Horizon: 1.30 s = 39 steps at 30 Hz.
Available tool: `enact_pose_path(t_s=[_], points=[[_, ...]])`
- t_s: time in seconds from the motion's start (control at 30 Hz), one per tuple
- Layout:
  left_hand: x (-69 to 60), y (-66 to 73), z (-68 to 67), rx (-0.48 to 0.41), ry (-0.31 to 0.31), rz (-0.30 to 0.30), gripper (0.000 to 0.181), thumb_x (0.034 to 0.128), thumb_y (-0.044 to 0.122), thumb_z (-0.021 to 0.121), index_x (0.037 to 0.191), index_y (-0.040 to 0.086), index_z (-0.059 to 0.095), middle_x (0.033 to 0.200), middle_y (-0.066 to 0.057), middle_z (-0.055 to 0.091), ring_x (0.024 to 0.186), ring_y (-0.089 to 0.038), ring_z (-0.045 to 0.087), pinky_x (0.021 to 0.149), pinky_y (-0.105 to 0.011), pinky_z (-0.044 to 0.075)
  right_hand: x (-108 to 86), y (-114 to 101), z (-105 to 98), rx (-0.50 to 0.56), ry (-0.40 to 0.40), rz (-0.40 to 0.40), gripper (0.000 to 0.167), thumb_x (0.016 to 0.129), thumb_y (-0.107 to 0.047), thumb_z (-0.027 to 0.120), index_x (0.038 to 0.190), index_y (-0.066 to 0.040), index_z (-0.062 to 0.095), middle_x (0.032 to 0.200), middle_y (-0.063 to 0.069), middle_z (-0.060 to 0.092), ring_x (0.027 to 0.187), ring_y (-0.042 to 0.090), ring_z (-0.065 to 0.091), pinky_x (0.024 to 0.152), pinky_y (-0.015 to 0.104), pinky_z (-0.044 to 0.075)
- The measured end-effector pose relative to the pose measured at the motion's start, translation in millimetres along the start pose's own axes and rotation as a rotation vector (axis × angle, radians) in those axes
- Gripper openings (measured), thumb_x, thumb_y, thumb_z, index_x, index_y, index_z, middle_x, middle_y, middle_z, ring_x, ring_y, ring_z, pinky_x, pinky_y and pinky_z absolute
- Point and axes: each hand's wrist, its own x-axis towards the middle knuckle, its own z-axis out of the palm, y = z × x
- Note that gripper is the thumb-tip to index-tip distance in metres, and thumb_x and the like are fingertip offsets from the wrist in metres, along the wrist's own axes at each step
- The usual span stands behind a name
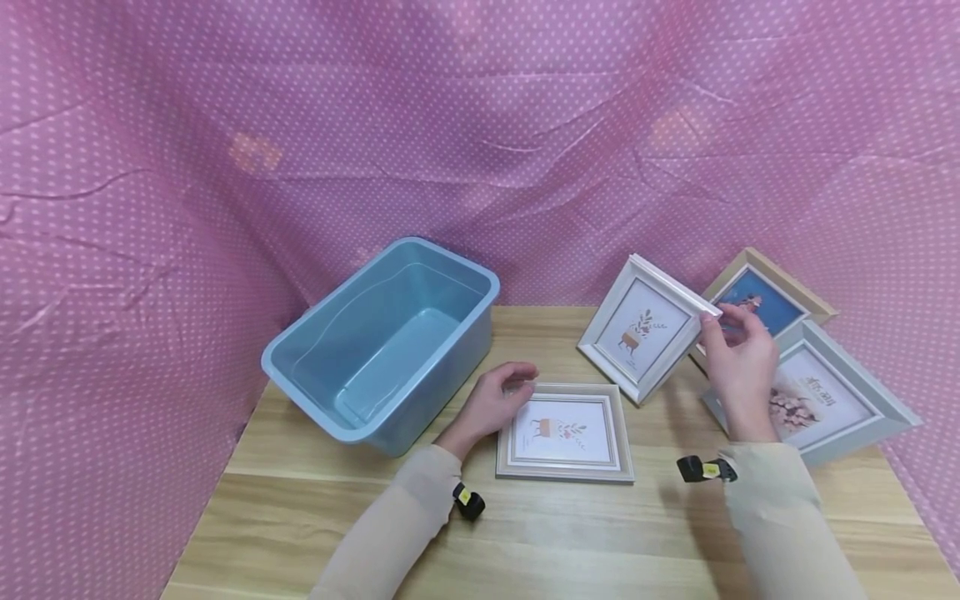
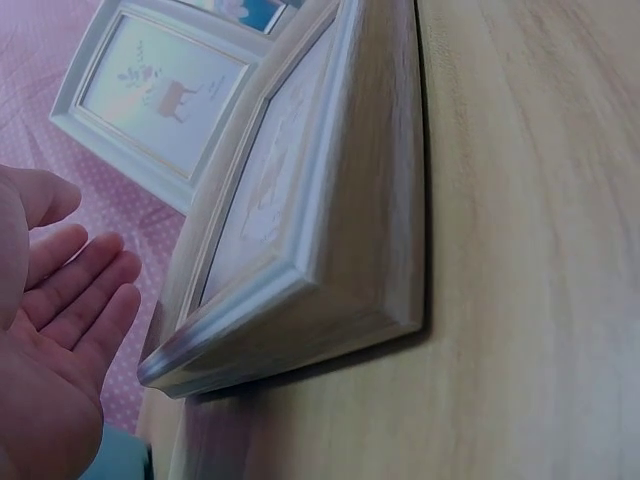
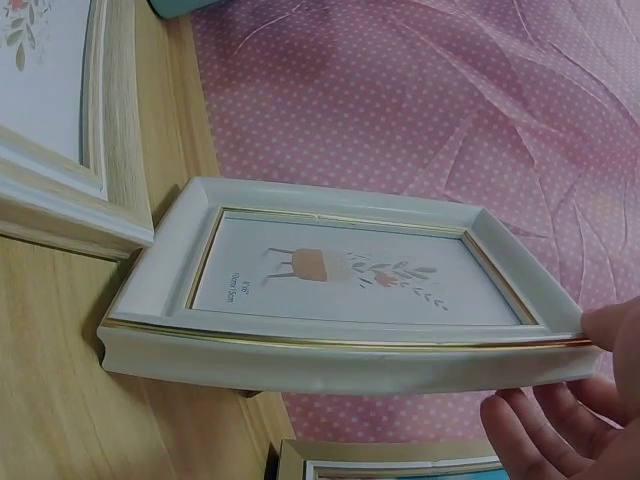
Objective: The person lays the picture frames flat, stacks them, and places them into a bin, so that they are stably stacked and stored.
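With thumb and fingers, my right hand (image 1: 742,367) pinches the upper right corner of a white picture frame (image 3: 330,345), which stands tilted on the table. A potted-plant print (image 1: 643,327) shows inside it. My left hand (image 1: 497,400) hovers by the upper left corner of a light wood-toned picture frame (image 1: 566,472) lying flat, its fingers loosely bent. In the left wrist view, the left palm (image 2: 50,380) faces up and a gap separates it from that wooden frame (image 2: 370,200).
A blue plastic bin (image 1: 450,362) stands at the left. Behind and beside my right hand lean a tan picture frame (image 1: 787,283) with a blue picture and a pale grey picture frame (image 1: 855,358). Pink dotted cloth (image 1: 480,167) hangs behind the wooden table (image 1: 570,533).
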Motion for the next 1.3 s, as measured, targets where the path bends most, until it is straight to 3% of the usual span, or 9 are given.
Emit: enact_pose_path(t_s=[0.1, 0.3, 0.7, 1.0, 1.3], points=[[-0.2, -0.7, 0.9, -0.001, 0.000, -0.008, 0.035, 0.1062, 0.017, 0.065, 0.140, 0.007, 0.067, 0.139, -0.012, 0.073, 0.134, -0.031, 0.067, 0.119, -0.049, 0.052, 0.6, -0.9, 0.1, -0.011, 0.010, 0.021, 0.044, 0.105, -0.035, 0.067, 0.138, -0.006, 0.071, 0.117, 0.008, 0.074, 0.075, -0.018, 0.058, 0.063, 0.002, 0.048], [-0.5, -2.1, 3.2, 0.006, 0.004, -0.007, 0.035, 0.1067, 0.017, 0.065, 0.140, 0.007, 0.068, 0.138, -0.011, 0.073, 0.133, -0.031, 0.068, 0.119, -0.048, 0.053, 0.7, -5.0, -0.2, -0.040, 0.010, 0.044, 0.044, 0.108, -0.034, 0.064, 0.138, -0.003, 0.070, 0.129, 0.022, 0.075, 0.080, -0.020, 0.053, 0.067, -0.001, 0.046], [1.0, 4.5, 4.1, -0.012, 0.009, -0.008, 0.035, 0.1061, 0.016, 0.066, 0.140, 0.007, 0.067, 0.139, -0.012, 0.073, 0.134, -0.031, 0.067, 0.119, -0.048, 0.053, 7.0, -9.1, 5.0, -0.096, 0.051, 0.003, 0.039, 0.111, -0.029, 0.061, 0.138, -0.003, 0.070, 0.127, 0.020, 0.077, 0.082, -0.017, 0.050, 0.069, 0.000, 0.043], [4.4, 5.5, 5.6, 0.004, 0.004, -0.008, 0.037, 0.1069, 0.018, 0.066, 0.143, 0.009, 0.066, 0.142, -0.009, 0.072, 0.136, -0.029, 0.066, 0.120, -0.047, 0.052, 15.8, -20.1, 1.4, -0.074, 0.069, 0.000, 0.040, 0.112, -0.029, 0.058, 0.141, -0.003, 0.068, 0.132, 0.019, 0.076, 0.086, -0.016, 0.051, 0.075, 0.002, 0.044], [11.9, 10.2, 8.7, 0.001, 0.013, -0.006, 0.038, 0.1070, 0.021, 0.066, 0.143, 0.010, 0.066, 0.142, -0.008, 0.072, 0.134, -0.027, 0.067, 0.119, -0.046, 0.053, 11.3, -33.7, -3.0, -0.044, 0.055, 0.012, 0.038, 0.113, -0.025, 0.056, 0.142, -0.004, 0.067, 0.134, 0.018, 0.075, 0.088, -0.014, 0.054, 0.077, 0.002, 0.047]])
